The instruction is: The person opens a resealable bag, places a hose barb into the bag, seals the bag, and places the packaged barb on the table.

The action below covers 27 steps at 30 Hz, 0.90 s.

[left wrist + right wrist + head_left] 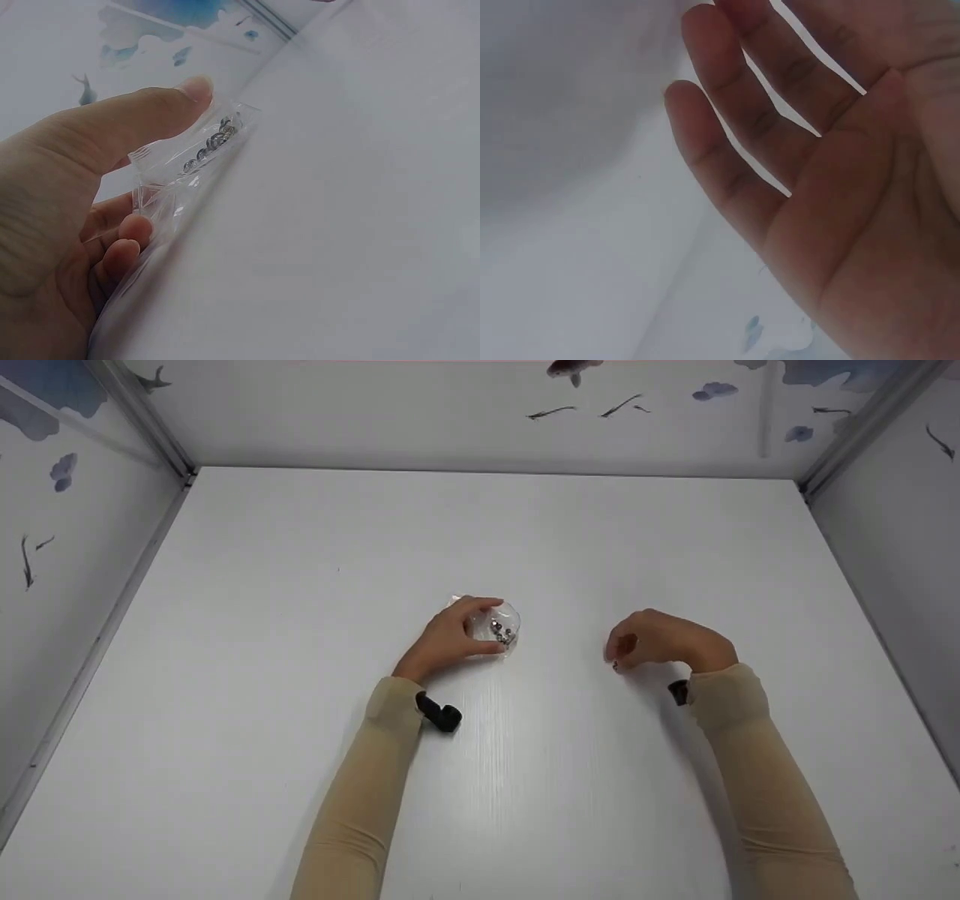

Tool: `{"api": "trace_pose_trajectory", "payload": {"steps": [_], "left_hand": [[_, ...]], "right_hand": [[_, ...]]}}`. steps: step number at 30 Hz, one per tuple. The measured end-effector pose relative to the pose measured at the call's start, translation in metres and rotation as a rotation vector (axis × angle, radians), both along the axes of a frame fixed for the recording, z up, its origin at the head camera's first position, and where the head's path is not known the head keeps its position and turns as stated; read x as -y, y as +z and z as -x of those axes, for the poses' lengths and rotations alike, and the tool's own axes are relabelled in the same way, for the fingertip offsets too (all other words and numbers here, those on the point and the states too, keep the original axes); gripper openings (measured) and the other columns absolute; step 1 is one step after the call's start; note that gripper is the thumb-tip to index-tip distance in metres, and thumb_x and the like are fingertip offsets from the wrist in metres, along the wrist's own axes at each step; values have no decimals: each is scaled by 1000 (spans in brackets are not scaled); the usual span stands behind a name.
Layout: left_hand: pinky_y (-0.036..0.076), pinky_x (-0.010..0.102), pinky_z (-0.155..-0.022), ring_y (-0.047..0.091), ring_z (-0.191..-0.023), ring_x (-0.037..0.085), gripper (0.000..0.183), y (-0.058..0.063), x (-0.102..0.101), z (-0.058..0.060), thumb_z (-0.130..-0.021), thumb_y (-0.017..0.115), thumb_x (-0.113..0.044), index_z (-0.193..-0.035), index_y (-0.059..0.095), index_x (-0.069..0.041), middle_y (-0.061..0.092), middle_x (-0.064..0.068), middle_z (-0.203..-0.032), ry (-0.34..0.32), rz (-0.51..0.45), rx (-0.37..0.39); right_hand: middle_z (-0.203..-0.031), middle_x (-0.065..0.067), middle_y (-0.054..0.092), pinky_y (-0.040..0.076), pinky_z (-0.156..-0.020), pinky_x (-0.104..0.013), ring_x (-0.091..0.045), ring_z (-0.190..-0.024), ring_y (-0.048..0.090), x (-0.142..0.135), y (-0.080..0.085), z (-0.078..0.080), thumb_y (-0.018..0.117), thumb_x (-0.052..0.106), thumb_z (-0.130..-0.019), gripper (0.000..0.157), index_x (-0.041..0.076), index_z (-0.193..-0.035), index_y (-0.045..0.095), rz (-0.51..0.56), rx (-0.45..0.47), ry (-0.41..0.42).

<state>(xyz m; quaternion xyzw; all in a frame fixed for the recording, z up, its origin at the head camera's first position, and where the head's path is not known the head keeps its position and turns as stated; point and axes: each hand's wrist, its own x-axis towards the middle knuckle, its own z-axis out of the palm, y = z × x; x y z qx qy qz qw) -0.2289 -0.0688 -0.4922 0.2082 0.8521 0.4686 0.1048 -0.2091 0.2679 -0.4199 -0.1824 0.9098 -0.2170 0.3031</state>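
My left hand [450, 634] holds a small clear plastic bag [480, 624], thumb along one side and fingers curled at the other. Inside lie several small shiny metal pieces [501, 631], rounded and silvery in the left wrist view, bunched toward the end away from the palm. To the right, my right hand [660, 641] is bent down close over the table, thumb and index fingertips pinching a tiny dark, shiny piece [616, 666]. In the right wrist view the palm and the other fingers [705, 135] show, loosely bent; the pinching tips fall outside it.
The white table [300, 780] spreads out around both hands. White panels with blue and fish prints stand along its back [412, 420], left [67, 585] and right [892, 532]. A black wrist mount [442, 715] juts from the left sleeve, another [679, 691] from the right.
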Motion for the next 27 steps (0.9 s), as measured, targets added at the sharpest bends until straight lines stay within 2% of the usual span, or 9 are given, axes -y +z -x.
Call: {"api": "trace_pose_trajectory", "payload": {"steps": [10,18,22,27], "left_hand": [[40,30,-81,46,-91,14,69,0,-1,1,-75,82,-38,-136,52,-32,56,-8,-122,1,14,-3],[41,34,-91,48,-101,15,69,2,-1,1,-75,82,-38,-137,52,-30,55,-6,-129,-6,12,-10],[41,33,-91,48,-101,14,69,1,0,1,-75,81,-38,-137,52,-30,55,-7,-130,-6,11,-5],[40,31,-84,47,-94,14,69,1,0,0,-74,81,-40,-137,53,-30,56,-8,-126,0,6,-2]], "right_hand": [[-96,1,65,46,-80,-33,-19,-89,55,5,-7,1,73,7,-83,14,18,-91,72,-10,-29,3],[-99,-2,66,46,-83,-36,-19,-92,55,13,-2,3,69,10,-87,9,16,-93,72,-30,-55,37],[-101,-1,67,47,-84,-36,-18,-93,56,17,-2,6,68,13,-87,9,18,-94,73,-11,-71,24],[-99,0,68,48,-85,-36,-18,-95,59,25,-2,12,69,14,-88,10,15,-96,73,65,-120,18]]}}
